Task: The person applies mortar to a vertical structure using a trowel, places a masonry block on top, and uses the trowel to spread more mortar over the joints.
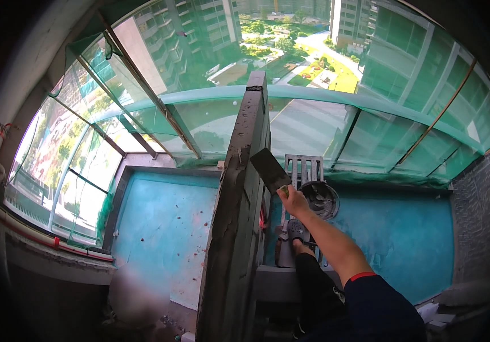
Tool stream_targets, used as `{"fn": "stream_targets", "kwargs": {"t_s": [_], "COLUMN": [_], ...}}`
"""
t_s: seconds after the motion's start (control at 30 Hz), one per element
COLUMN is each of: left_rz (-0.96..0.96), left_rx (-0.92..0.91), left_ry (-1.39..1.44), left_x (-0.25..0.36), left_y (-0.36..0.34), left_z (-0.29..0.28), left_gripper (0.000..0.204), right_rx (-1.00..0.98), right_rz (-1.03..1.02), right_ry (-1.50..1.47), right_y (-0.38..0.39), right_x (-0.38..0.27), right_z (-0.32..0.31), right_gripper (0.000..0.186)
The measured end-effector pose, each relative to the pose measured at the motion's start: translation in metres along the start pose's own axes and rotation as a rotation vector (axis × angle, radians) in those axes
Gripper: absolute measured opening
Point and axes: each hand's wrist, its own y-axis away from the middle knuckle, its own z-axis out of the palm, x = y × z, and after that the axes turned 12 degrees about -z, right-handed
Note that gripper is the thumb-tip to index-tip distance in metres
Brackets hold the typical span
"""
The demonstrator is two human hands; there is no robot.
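My right hand [294, 202] is closed round the handle of a flat, dark rectangular plastering trowel [270, 170]. The blade slants up and to the left, close to the right side of a narrow upright partition wall [238, 165]; whether it touches the wall I cannot tell. Under and right of my wrist stands a round bucket [321, 199], smeared grey, with what looks like mortar in it. It rests on a slatted metal work platform [303, 165]. One of my feet, in a grey clog [296, 230], is on the platform too. My left hand does not show.
Blue-coated floor [165, 211] lies on both sides of the wall, with crumbs of debris on the left. Green netting [313, 102] and a curved railing close off the far side, high above the ground. A rough grey wall [484, 211] bounds the right. Lower left is a blurred patch.
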Motion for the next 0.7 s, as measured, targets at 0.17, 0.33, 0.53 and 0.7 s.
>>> {"fn": "stream_targets", "kwargs": {"t_s": [0.17,0.33,0.53,0.7], "left_rz": [-0.024,-0.063,-0.083,0.009], "left_rx": [0.0,-0.006,-0.023,-0.092], "left_ry": [0.014,0.012,0.078,-0.055], "left_x": [-0.007,-0.026,-0.068,-0.087], "left_y": [-0.001,0.002,0.004,-0.022], "left_z": [0.002,0.008,0.02,0.021], "left_gripper": [0.037,0.038,0.039,0.04], "right_rx": [0.096,-0.124,-0.19,-0.08], "right_rz": [0.022,0.266,0.345,0.43], "right_ry": [-0.186,-0.791,-0.477,-0.928], "right_y": [-0.038,-0.069,-0.012,0.025], "right_x": [0.002,-0.028,0.027,0.026], "right_z": [0.005,0.016,0.024,-0.02], "right_gripper": [0.062,0.053,0.048,0.053]}}
